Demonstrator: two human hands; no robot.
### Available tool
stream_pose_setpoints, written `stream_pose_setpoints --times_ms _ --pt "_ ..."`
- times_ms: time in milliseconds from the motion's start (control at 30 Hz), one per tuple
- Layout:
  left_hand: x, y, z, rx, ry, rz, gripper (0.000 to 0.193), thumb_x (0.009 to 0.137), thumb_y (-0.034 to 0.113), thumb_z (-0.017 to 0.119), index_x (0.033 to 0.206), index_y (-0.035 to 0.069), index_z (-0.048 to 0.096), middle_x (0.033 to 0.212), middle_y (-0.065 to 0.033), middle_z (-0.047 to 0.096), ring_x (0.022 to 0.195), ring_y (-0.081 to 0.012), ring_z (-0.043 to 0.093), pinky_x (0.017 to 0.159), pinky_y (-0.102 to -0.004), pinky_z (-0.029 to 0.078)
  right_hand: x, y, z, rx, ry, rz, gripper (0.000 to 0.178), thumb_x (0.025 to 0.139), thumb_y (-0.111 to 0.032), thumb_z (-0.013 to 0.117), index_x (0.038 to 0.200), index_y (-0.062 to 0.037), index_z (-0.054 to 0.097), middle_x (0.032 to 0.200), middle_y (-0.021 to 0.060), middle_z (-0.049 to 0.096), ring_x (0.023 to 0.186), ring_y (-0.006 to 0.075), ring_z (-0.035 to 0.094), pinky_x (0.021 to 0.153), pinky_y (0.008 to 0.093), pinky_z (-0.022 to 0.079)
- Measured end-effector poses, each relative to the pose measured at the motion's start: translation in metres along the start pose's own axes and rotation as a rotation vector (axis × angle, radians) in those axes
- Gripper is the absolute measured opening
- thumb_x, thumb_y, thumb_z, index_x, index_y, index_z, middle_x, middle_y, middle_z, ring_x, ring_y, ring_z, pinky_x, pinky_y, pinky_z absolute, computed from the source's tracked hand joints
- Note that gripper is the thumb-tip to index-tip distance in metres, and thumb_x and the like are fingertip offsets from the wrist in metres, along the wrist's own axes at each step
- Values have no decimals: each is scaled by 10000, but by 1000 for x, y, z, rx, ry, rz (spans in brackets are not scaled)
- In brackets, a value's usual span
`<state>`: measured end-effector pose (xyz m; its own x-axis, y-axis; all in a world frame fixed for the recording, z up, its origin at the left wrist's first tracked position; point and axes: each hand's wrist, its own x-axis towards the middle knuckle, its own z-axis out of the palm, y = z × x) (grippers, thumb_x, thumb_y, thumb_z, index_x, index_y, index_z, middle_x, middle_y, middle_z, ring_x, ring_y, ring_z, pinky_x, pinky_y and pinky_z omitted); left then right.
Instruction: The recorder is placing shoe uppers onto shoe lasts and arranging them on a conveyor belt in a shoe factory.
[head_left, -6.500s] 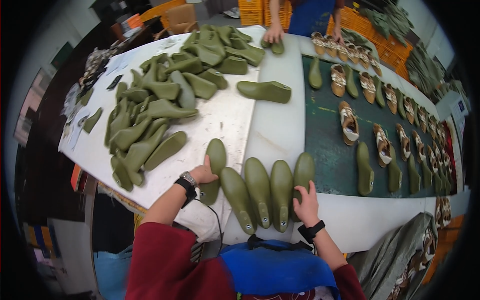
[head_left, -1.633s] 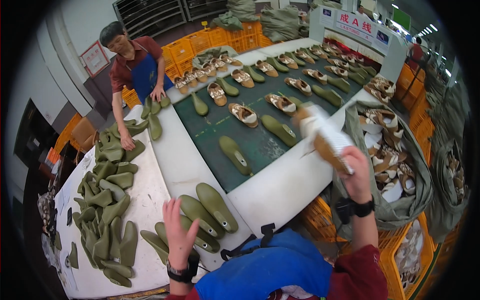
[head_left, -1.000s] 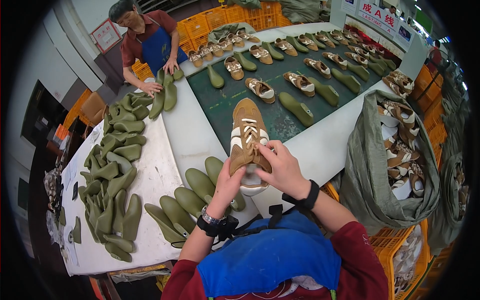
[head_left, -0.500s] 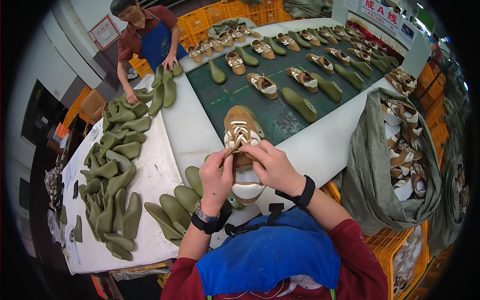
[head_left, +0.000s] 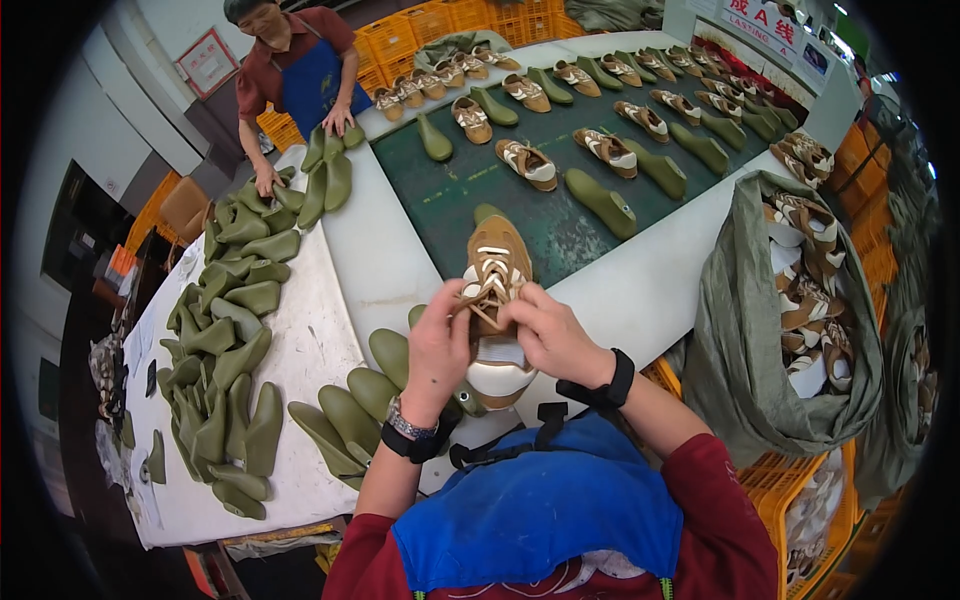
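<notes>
White counter [head_left: 385,265], lasts [head_left: 350,420] toward the shoe's [head_left: 500,246] eight o'clock; left hand [head_left: 440,345] and right hand [head_left: 552,332] apparently pinching lace [head_left: 484,312], I judge uneven tugging could jam a knot.

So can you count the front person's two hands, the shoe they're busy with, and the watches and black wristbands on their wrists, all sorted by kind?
Hands: 2, the left hand and the right hand
Shoes: 1, the brown-and-white shoe
Watches: 1, the silver watch on the left wrist
Black wristbands: 2, the left wristband and the right wristband
Total: 6
</notes>
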<state>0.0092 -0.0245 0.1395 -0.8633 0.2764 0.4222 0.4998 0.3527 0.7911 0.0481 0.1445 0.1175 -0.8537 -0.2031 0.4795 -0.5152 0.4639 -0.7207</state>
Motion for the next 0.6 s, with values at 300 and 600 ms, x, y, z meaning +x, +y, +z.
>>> stream_pose_setpoints --times_ms 300,600 --pt "6 10 -4 408 -247 326 273 724 -3 553 964 118 605 817 -98 503 782 -296 536 649 -369 458 4 -7 0 75 261 119 363 725 35 487 1070 -78 492 925 152 536 773 339 573 673 364 482" --pt "-32 -21 -9 225 -352 243 222 714 18 580 923 92 596 839 -119 478 820 -308 517 722 -381 454 -18 19 9 220 215 292 356 695 111 474 1015 -46 462 803 6 470 649 63 466 543 187 371"
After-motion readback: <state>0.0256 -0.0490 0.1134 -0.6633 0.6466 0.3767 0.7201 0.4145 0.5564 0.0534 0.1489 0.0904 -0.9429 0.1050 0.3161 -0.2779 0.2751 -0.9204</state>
